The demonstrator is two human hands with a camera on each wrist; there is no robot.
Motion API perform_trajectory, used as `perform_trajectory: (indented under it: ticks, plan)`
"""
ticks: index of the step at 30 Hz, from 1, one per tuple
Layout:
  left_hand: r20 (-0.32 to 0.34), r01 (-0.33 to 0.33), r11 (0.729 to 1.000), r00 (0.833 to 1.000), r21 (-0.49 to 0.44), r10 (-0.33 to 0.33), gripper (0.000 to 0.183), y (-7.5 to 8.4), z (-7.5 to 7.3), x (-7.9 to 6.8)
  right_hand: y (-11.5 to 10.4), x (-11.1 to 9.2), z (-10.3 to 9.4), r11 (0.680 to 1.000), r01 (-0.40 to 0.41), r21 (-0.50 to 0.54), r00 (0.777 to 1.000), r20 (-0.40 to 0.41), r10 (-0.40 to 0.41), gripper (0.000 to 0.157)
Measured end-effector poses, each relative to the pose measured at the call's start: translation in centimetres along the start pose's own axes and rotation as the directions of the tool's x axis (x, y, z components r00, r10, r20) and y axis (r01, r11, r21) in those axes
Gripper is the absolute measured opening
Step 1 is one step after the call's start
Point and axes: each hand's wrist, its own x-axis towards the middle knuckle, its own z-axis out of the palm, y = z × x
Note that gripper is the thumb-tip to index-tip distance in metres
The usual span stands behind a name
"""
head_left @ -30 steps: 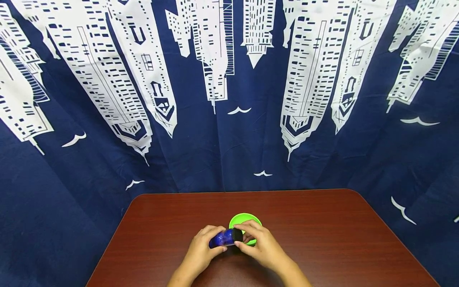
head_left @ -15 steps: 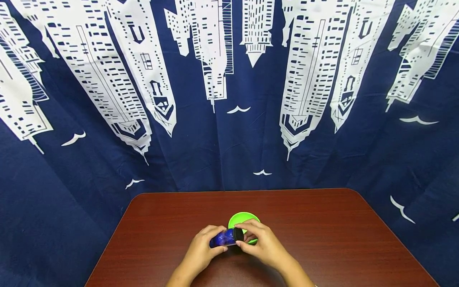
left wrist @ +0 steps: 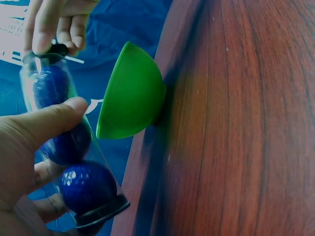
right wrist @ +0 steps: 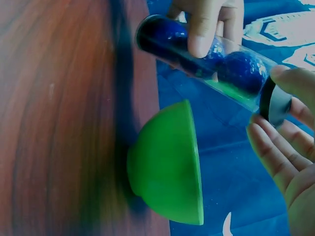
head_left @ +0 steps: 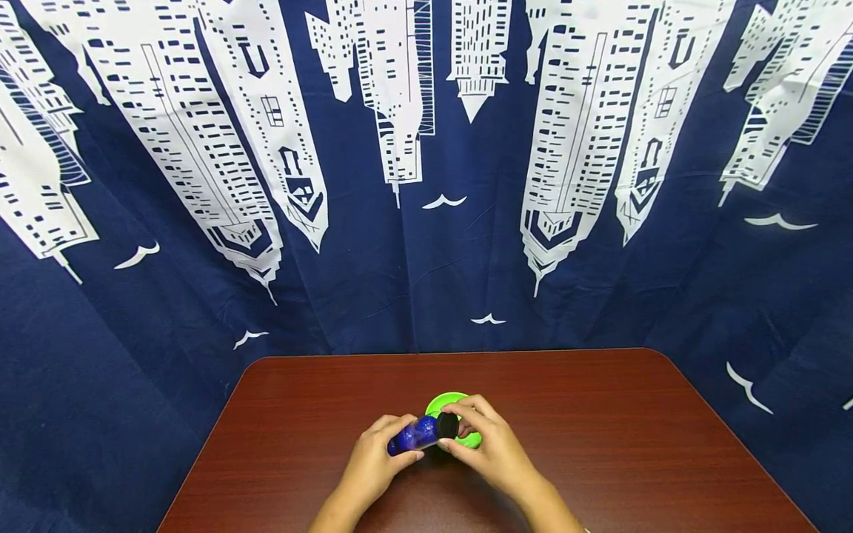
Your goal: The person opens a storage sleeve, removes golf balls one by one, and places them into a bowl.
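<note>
A clear tube (head_left: 413, 435) with blue, shiny-surfaced balls (left wrist: 88, 187) inside is held above the table by both hands. My left hand (head_left: 373, 460) grips its body, thumb on one side and fingers on the other. At the right end, the thumb and fingers of my right hand (head_left: 494, 450) pinch the black cap (right wrist: 274, 102), which sits right at the tube's mouth. Another dark cap (left wrist: 102, 214) closes the opposite end. Just beyond the tube stands a green bowl (left wrist: 133, 93), upright; its inside is partly hidden by the right hand in the head view.
The brown wood-grain table (head_left: 320, 400) has rounded far corners. Behind it hangs a navy cloth (head_left: 453, 281) printed with white buildings and birds.
The capped end of the tube has risen slightly and swung to the right, so the cap's face shows more. My right hand has moved with it; the left grip is about the same.
</note>
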Motion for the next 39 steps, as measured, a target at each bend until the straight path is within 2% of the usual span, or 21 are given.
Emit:
perform_trajectory:
  ticks: [6, 11, 16, 25, 31, 39]
  plan:
    - [-0.017, 0.012, 0.999, 1.000, -0.045, -0.013, 0.051, 0.1, 0.0, 0.2, 0.1, 0.2, -0.4, 0.999, -0.003, 0.032, 1.000, -0.017, 0.003, 0.041]
    - [-0.041, 0.051, 0.996, 0.998, -0.075, -0.054, 0.049, 0.1, 0.1, 0.4, 0.5, 0.2, -0.9, 1.000, -0.022, 0.003, 0.998, -0.052, 0.022, 0.041]
    - [-0.053, 0.118, 0.986, 0.991, -0.119, -0.125, 0.049, -0.1, 0.1, 0.5, 1.2, 0.2, -1.8, 0.996, -0.086, -0.033, 0.993, -0.088, 0.083, 0.045]
    - [-0.067, 0.171, 0.974, 0.981, -0.152, -0.182, 0.055, -0.4, 0.1, 0.7, 2.8, 0.0, -3.3, 0.979, -0.184, -0.088, 0.977, -0.128, 0.172, 0.048]
    - [-0.078, 0.195, 0.966, 0.974, -0.170, -0.210, 0.053, -0.5, 0.0, 0.6, 3.8, -0.3, -4.0, 0.958, -0.253, -0.136, 0.962, -0.136, 0.235, 0.050]
    - [-0.092, 0.194, 0.964, 0.973, -0.184, -0.213, 0.053, -0.5, 0.1, 0.5, 5.3, -0.9, -4.8, 0.916, -0.364, -0.169, 0.929, -0.132, 0.345, 0.048]
